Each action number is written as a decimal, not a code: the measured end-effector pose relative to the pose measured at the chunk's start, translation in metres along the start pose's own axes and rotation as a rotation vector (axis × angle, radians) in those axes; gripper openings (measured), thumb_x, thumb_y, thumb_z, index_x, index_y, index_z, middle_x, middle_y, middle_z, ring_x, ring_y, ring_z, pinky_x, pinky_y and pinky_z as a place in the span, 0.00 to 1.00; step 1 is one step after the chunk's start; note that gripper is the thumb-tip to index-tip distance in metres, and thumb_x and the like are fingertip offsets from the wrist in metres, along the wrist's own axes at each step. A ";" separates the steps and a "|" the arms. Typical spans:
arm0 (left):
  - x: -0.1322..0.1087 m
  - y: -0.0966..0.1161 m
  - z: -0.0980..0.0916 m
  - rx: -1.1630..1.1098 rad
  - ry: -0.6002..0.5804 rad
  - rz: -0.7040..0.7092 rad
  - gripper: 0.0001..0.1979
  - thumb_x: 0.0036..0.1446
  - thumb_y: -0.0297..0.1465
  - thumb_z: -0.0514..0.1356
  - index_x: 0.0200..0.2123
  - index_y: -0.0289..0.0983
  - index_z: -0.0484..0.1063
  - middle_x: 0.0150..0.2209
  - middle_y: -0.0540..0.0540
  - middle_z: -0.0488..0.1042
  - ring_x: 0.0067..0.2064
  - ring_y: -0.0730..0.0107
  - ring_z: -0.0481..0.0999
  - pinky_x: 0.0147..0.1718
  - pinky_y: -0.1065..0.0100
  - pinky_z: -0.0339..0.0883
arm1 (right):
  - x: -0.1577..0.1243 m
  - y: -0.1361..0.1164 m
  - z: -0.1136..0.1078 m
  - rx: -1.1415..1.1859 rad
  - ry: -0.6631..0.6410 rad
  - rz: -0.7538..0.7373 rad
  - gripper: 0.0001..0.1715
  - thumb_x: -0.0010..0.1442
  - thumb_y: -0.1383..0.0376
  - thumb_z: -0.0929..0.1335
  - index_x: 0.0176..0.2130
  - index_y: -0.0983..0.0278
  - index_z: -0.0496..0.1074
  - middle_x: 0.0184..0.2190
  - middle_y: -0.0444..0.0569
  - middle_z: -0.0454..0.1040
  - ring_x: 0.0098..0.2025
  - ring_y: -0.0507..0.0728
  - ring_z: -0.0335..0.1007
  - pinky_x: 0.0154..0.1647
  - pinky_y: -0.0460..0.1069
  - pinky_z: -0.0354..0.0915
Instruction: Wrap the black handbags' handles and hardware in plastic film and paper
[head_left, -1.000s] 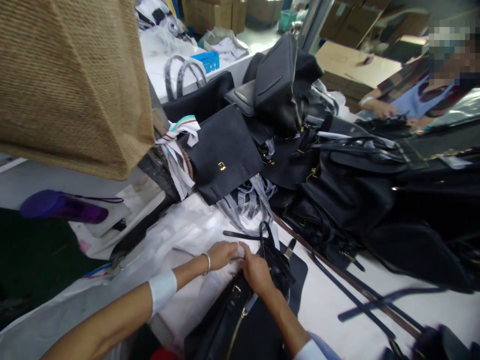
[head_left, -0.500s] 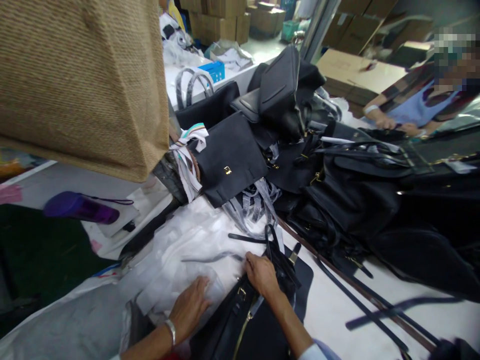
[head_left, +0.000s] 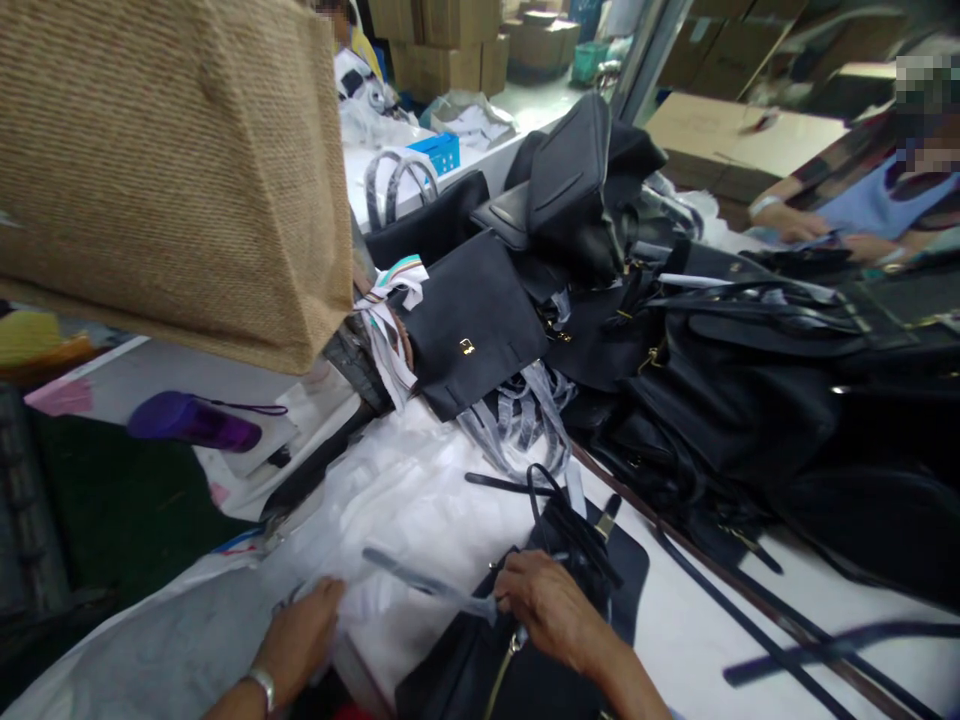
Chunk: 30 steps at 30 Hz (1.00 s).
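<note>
A black handbag (head_left: pixel 450 655) with gold zips and buckles lies on the white table in front of me. My right hand (head_left: pixel 544 605) is closed over the bag, pinching the end of a dark strap wrapped in clear film (head_left: pixel 427 583). That strap sticks out to the left across a pile of thin white plastic sheets (head_left: pixel 427 480). Left of the bag, my left hand (head_left: pixel 304 625) has its fingers curled on some plastic film (head_left: pixel 356 605) at the pile's edge; its fingertips are partly blurred. Thin black straps (head_left: pixel 555 500) rise from the bag's far side.
Black handbags (head_left: pixel 750 400) are heaped on the right, and another (head_left: pixel 480 320) lies beyond the pile. A burlap bag (head_left: pixel 165 180) hangs at upper left. A purple bottle (head_left: pixel 195 420) lies at left. Loose straps (head_left: pixel 757 600) cross the table. A person's hands (head_left: pixel 795 222) work at far right.
My left hand has moved left and down, away from the bag's strap. My right hand has shifted slightly lower over the bag, and the wrapped strap shows more fully.
</note>
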<state>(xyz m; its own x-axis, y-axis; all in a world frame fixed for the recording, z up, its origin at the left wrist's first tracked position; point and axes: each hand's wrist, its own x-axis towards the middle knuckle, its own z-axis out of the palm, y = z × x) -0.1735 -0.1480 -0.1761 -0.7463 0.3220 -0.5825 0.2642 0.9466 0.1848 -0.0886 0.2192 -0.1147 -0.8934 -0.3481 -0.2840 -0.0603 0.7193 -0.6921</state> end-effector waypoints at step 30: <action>0.084 0.178 -0.054 -0.099 0.004 0.841 0.13 0.58 0.22 0.52 0.45 0.39 0.69 0.47 0.44 0.70 0.47 0.63 0.68 0.47 0.62 0.61 | 0.042 0.004 0.040 -0.068 -0.092 0.164 0.11 0.59 0.68 0.64 0.40 0.66 0.74 0.40 0.53 0.75 0.45 0.59 0.67 0.47 0.50 0.59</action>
<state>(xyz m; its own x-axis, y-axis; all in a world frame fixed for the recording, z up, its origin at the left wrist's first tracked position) -0.2225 0.0488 -0.1490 -0.3274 0.9194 -0.2178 0.6778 0.3891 0.6238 -0.1083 0.1830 -0.1561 -0.8498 -0.2742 -0.4503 0.0495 0.8089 -0.5859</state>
